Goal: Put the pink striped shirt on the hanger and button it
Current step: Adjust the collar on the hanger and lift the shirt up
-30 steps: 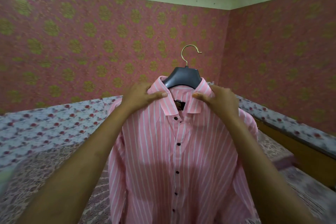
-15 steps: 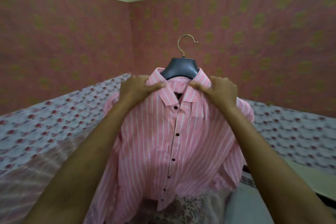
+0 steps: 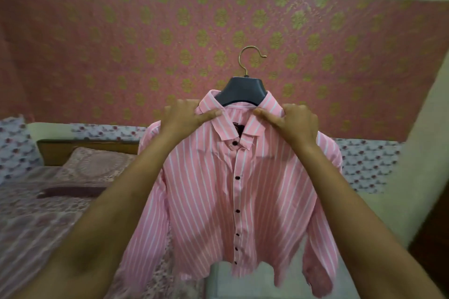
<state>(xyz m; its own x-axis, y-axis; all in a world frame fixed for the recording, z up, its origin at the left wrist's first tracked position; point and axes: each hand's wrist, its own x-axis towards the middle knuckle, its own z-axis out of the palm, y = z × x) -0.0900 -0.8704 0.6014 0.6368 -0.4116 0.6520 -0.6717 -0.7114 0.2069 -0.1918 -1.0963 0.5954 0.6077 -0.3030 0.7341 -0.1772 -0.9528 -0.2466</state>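
The left hand (image 3: 184,120) and right hand (image 3: 294,124) pinch the pink white-striped fabric shirt (image 3: 243,189) at its shoulders. That likely squares it on the dark plastic, brass-hooked hanger (image 3: 243,91).

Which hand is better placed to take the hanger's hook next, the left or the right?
Probably the right hand: its thumb lies nearer the hanger neck, and the hook opens toward that side. The left hand, gripping the shirt collar, could hold it meanwhile.

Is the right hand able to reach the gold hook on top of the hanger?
Probably yes. The hook sticks up bare above the right hand, with nothing between them. But that hand is holding the shirt by its collar, so it would have to let go first.
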